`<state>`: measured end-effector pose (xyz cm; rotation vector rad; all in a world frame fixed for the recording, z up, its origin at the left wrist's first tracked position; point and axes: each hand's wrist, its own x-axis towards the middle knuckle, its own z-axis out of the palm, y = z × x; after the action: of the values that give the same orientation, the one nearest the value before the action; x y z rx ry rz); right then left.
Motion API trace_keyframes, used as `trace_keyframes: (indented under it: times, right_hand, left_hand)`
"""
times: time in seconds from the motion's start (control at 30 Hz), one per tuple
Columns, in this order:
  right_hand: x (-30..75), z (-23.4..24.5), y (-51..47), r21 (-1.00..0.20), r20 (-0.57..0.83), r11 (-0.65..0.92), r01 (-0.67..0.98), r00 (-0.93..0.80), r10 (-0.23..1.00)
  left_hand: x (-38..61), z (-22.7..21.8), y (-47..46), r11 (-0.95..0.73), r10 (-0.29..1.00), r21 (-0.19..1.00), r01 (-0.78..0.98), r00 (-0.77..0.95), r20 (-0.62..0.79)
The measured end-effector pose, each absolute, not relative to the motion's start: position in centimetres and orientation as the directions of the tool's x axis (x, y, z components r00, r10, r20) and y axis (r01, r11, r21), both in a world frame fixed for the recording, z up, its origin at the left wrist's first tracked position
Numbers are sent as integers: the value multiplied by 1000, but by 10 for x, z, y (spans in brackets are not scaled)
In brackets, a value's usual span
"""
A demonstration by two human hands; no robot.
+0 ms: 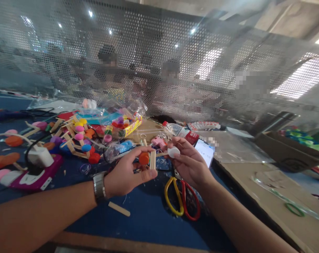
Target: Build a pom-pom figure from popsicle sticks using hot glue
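My left hand (130, 172), with a metal watch (99, 187) on its wrist, pinches a small craft-stick assembly (153, 160) by its upper and lower ends. An orange bottle cap (144, 158) sits on the assembly between thumb and fingers. My right hand (190, 162) is closed on a white bottle cap (173, 152), held at the end of a stick (161, 154) that reaches toward the assembly. Whether that stick is joined to the assembly I cannot tell. Below my right hand lie scissors (184, 200) with one yellow and one red handle.
A loose craft stick (119, 208) lies near the front edge. Left are a purple power strip (35, 175) with a white plug and a pile of stick-and-cap pieces (75, 135). Behind my right hand are a phone (204, 151) and a bottle (181, 132). A perforated screen (148, 63) stands behind.
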<state>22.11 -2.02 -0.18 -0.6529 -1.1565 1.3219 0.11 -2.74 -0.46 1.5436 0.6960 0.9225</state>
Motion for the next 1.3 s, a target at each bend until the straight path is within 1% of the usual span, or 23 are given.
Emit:
trace_keyframes:
  times: [0.1, 0.17, 0.23, 0.27, 0.3, 0.33, 0.4, 0.43, 0.5, 0.57, 0.67, 0.77, 0.87, 1.0, 1.17, 1.3]
  right_hand:
    - [221, -4, -22, -919, 269, 188, -346, -202, 942]
    - [223, -5, -21, -947, 248, 179, -266, -254, 935]
    - [227, -7, -17, -967, 252, 229, -112, -272, 929]
    - [229, -8, -14, -958, 276, 287, 5, -255, 927]
    - [232, -9, -10, -923, 321, 356, 146, -221, 921]
    - [235, -10, -7, -858, 382, 419, 298, -178, 907]
    - [241, -15, 2, -676, 500, 473, 565, -120, 858]
    - [244, -19, 6, -593, 535, 470, 654, -117, 837]
    - [249, -27, 13, -469, 547, 458, 755, -160, 822]
    - [252, -36, 18, -391, 507, 445, 806, -215, 835]
    - [251, -44, 25, -325, 459, 383, 865, -210, 863]
    - [249, -45, 28, -300, 443, 326, 896, -173, 880]
    - [249, -41, 28, -301, 407, 265, 916, -128, 904]
    - [250, -37, 23, -322, 383, 251, 913, -117, 916]
    - [247, -37, 22, -244, 330, 186, 952, -99, 939]
    - [249, -40, 27, -226, 306, 213, 950, -139, 942]
  left_hand:
    - [0, -6, -29, -261, 809, 965, -1, 545, 219]
    - [0, -5, -29, -291, 808, 957, 9, 539, 240]
    - [0, -4, -30, -302, 809, 953, 3, 529, 255]
    - [0, -3, -30, -311, 812, 950, 8, 521, 262]
    - [0, -3, -30, -326, 816, 945, 22, 511, 270]
    - [0, -3, -30, -346, 820, 937, 43, 499, 280]
    - [0, -2, -29, -389, 824, 917, 88, 478, 303]
    - [0, -2, -30, -404, 825, 908, 107, 471, 311]
    - [0, 0, -30, -412, 825, 903, 123, 470, 312]
    - [0, 2, -31, -415, 822, 902, 117, 472, 317]
    - [0, 5, -32, -466, 802, 876, 126, 480, 357]
    - [-2, 6, -34, -563, 751, 809, 170, 514, 415]
    - [-4, 5, -36, -667, 672, 720, 189, 570, 473]
    - [-5, 4, -38, -746, 550, 659, 99, 649, 525]
    - [-2, 1, -38, -794, 440, 608, -17, 674, 593]
    - [1, -1, -39, -815, 361, 568, -109, 672, 647]
